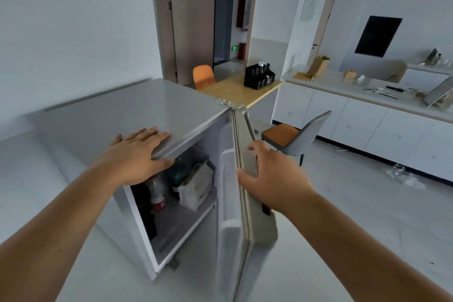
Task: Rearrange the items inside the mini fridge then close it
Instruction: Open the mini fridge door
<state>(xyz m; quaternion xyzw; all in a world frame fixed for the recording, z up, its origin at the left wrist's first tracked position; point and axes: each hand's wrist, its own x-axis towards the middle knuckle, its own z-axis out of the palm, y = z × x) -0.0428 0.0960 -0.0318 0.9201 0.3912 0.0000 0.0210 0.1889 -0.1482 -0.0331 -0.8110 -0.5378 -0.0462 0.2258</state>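
Observation:
A grey mini fridge (137,108) stands in front of me with its door (247,154) swung open to the right. My left hand (137,154) lies flat on the fridge top at its front edge, thumb under the lip. My right hand (272,174) grips the top edge of the door, thumb on the inner side. Inside on a shelf stand a dark bottle (144,206), a clear bottle with a red label (158,193), a greenish bottle (177,171) and a white paper bag (196,189).
A grey chair with an orange seat (294,137) stands just behind the open door. A wooden table (237,92) with a black organiser (258,76) and an orange chair (203,76) lies beyond the fridge. White cabinets (367,122) run along the right wall.

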